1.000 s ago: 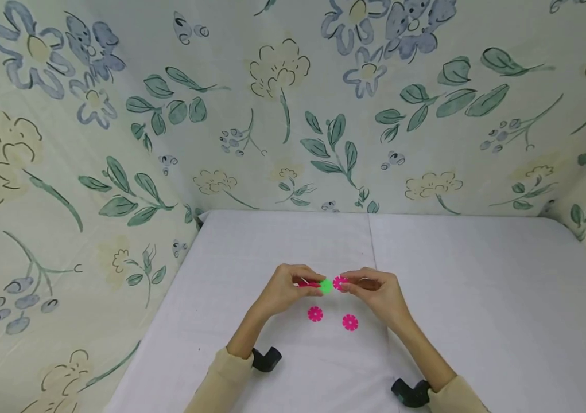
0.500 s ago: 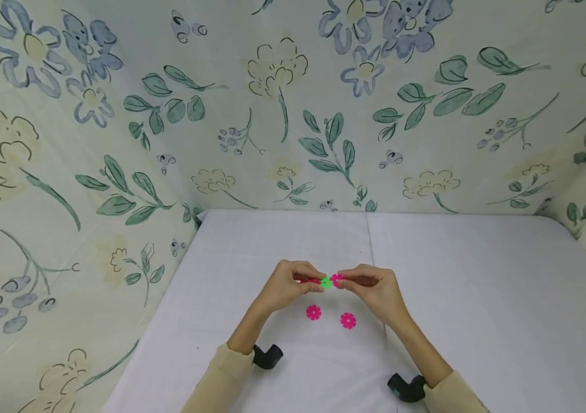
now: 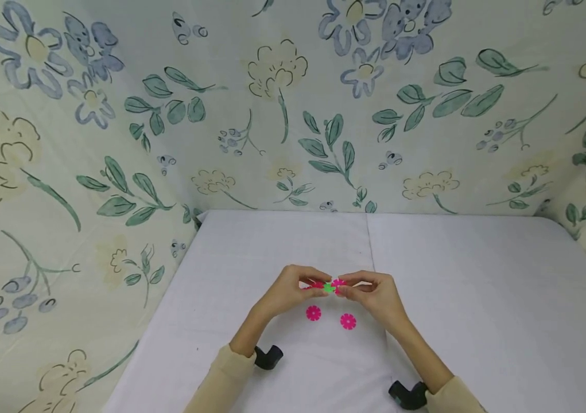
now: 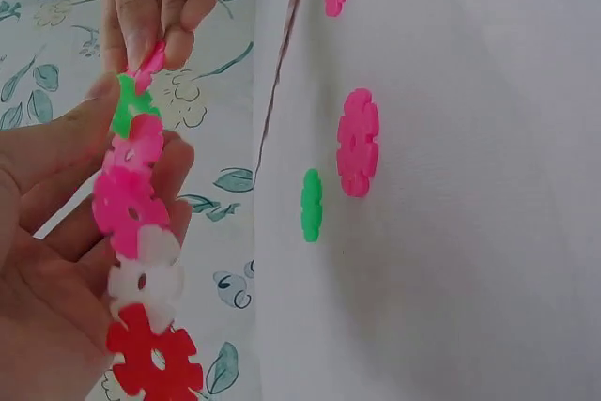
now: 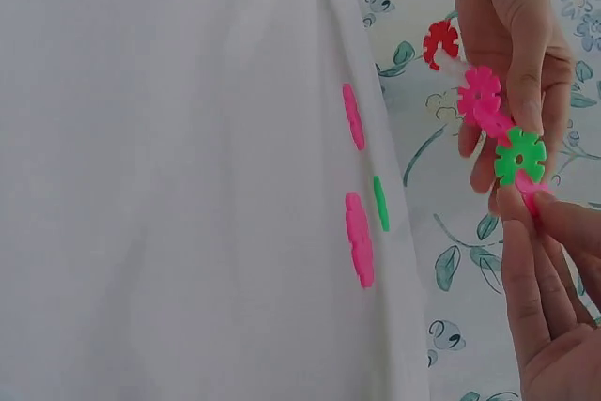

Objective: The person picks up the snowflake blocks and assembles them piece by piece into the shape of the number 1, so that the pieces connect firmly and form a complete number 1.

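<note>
My left hand pinches a chain of notched plastic snowflake discs near its green disc. In the left wrist view the rest of the chain runs along the palm: two pink discs, a white disc and a red disc. My right hand pinches another pink disc between thumb and fingers. Its edge meets the green disc's edge; how deep the notches sit in each other is hidden by the fingertips. Both hands are above the table, close together.
Two loose pink discs, one left and one right, lie on the white cloth below the hands. A loose green disc lies near them in the wrist views. Floral fabric hangs behind the table.
The pink disc in my right hand has moved left from a small gap to contact with the green disc. The hands have drawn closer together; the loose discs have stayed in place.
</note>
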Demonstrator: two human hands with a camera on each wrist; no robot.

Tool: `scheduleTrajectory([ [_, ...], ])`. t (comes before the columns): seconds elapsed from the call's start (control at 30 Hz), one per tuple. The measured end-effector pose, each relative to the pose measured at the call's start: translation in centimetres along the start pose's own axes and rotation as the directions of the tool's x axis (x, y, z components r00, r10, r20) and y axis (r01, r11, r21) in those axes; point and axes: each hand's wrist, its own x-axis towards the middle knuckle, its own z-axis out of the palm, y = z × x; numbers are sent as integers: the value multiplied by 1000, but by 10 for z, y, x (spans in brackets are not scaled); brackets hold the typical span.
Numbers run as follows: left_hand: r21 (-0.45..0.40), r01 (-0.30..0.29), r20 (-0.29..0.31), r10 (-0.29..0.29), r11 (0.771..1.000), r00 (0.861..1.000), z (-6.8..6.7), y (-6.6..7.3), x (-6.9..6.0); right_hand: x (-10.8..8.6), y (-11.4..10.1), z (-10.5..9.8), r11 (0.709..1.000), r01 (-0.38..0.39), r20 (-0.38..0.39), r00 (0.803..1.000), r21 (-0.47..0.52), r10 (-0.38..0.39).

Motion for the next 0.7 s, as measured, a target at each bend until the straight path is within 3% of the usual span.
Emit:
scheduleTrajectory([
  [0.13, 95, -86, -52, 91, 992, 994, 7, 3, 1, 0, 0, 5, 991, -104, -28, 994, 83, 107],
  [0.3, 134, -113, -103, 128, 984, 986, 14, 5, 1, 0, -3, 12, 961, -237, -38, 969, 141, 244],
  [0.4, 125, -111, -120, 126, 986, 985, 15, 5, 0, 0, -3, 12, 952, -263, -19, 963, 154, 269],
  [0.53, 112, -97, -130, 111, 989, 985, 10, 2, -2, -2, -5, 5, 962, -243, 29, 970, 121, 241],
  [0.7, 51, -1, -163, 10, 999, 987, -3, -4, -8, -6, -3, -15, 965, -245, 77, 968, 93, 238],
])
